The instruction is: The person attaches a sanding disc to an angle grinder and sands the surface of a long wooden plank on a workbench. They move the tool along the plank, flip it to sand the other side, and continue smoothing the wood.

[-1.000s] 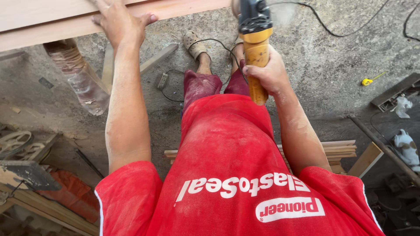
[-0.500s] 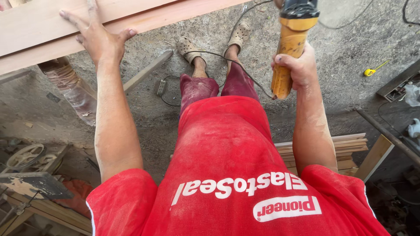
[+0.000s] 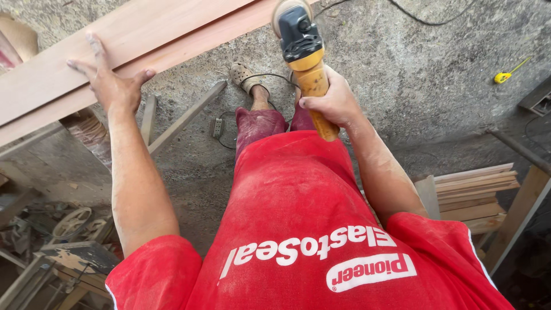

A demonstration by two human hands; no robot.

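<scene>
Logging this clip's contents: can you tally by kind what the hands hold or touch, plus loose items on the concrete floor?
Long wooden boards under left hand: 1
Yellow-and-black power sanders in right hand: 1
Yellow tape measures on floor: 1
Power strips on floor: 1
Total: 4

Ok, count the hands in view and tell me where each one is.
2. The left hand lies flat on the long wooden plank. The right hand grips the yellow handle of the power sander. No other hands show.
</scene>
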